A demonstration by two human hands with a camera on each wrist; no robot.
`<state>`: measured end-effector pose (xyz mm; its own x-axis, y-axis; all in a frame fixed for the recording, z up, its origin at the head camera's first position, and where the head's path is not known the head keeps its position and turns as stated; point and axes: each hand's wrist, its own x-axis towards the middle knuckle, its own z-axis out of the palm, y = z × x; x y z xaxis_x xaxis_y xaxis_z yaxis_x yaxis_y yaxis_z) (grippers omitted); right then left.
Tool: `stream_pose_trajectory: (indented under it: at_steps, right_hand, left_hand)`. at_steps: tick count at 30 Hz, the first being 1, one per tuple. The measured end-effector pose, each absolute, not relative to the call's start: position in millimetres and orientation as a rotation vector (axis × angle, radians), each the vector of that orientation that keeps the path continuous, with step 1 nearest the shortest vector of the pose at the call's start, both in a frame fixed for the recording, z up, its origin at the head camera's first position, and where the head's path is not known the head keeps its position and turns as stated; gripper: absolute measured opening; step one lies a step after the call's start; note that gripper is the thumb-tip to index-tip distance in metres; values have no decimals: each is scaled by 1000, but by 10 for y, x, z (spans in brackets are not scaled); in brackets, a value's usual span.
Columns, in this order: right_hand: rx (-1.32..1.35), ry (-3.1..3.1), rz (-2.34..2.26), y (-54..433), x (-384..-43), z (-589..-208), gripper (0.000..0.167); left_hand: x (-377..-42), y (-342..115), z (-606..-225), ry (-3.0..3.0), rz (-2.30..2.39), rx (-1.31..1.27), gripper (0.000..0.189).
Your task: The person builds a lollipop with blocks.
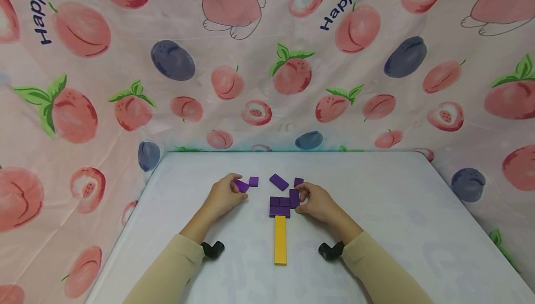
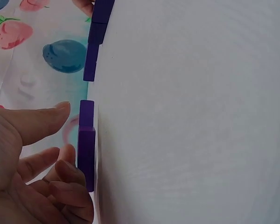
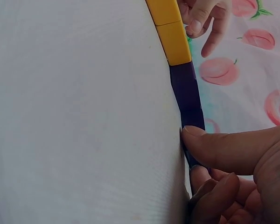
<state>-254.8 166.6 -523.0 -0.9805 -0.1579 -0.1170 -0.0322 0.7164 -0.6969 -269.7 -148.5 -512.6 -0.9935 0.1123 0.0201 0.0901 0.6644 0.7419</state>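
Observation:
My left hand (image 1: 223,194) is at a purple block (image 1: 241,185) on the left of the group. In the left wrist view its fingers reach the end of that block (image 2: 86,161) while the thumb stands apart from it. Just beyond lies a small purple cube (image 1: 253,181). My right hand (image 1: 319,203) pinches an upright-lying purple block (image 1: 294,198) between thumb and fingers. That block sits against the right side of a purple cluster (image 1: 279,211). A yellow column of blocks (image 1: 280,241) runs from the cluster toward me.
A loose purple block (image 1: 278,181) lies tilted behind the cluster, and a small purple block (image 1: 298,181) is partly behind the right fingers. All lie on a white table (image 1: 376,257). A fruit-printed cloth (image 1: 259,62) hangs behind it. Black wrist devices (image 1: 213,250) are on both wrists.

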Motion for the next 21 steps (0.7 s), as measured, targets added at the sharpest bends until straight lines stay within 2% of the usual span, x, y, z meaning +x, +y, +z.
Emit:
stream_pose_trajectory:
  at_steps: [21]
  right_hand:
    - [-126, 2746, -1125, 1658, -2533, -5221, 62]
  left_hand:
    - [-2715, -1572, -5149, 2871, 1237, 52, 70]
